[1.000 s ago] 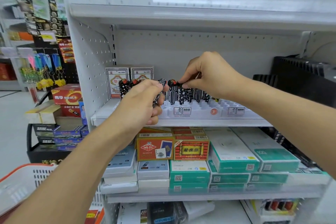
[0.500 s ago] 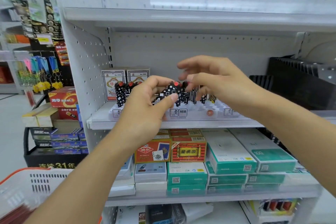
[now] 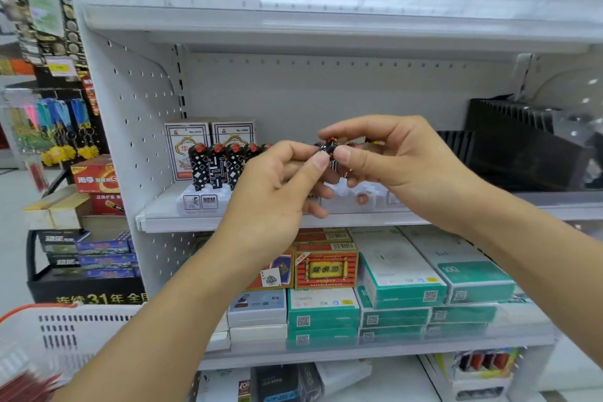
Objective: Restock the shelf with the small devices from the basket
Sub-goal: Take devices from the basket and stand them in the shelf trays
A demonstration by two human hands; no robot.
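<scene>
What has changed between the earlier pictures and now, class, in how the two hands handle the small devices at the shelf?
The left hand and right hand have come together in front of the display tray; both now pinch one black patterned device, where a second ago they worked apart along the row. The devices standing at the tray's left end and the card boxes behind stayed put.

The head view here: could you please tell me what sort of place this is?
Most likely a shop aisle: a white pegboard shelf stacked with boxed goods, keychains hanging on a rack, and a shopping basket at lower left.
</scene>
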